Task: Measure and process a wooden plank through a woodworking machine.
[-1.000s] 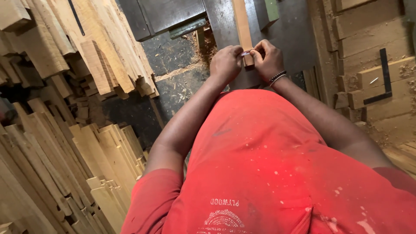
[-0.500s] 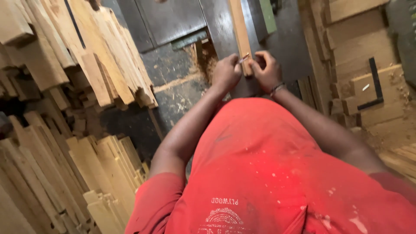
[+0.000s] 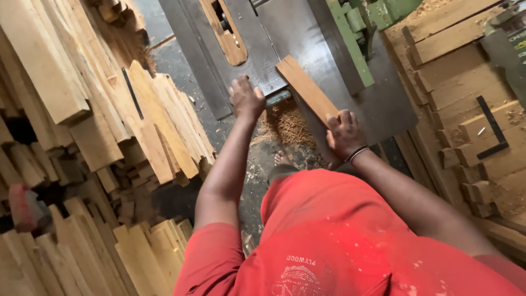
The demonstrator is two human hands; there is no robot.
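Note:
A short wooden plank (image 3: pixel 306 89) lies at an angle on the dark metal machine table (image 3: pixel 285 30). My right hand (image 3: pixel 344 134), with a beaded band at the wrist, grips the plank's near end. My left hand (image 3: pixel 245 98) is off the plank and rests on the table's near edge with its fingers spread, holding nothing. My red shirt (image 3: pixel 350 241) fills the lower part of the head view.
Stacks of cut wooden planks (image 3: pixel 82 109) crowd the left side. A green fence (image 3: pixel 350 44) runs along the table. Wooden blocks and a black square (image 3: pixel 490 129) sit at right. Sawdust (image 3: pixel 290 125) lies under the table, near a bare foot (image 3: pixel 282 159).
Both hands held the plank's near end together before. My left hand has let go and moved left onto the table edge. The plank now lies angled, held by my right hand alone.

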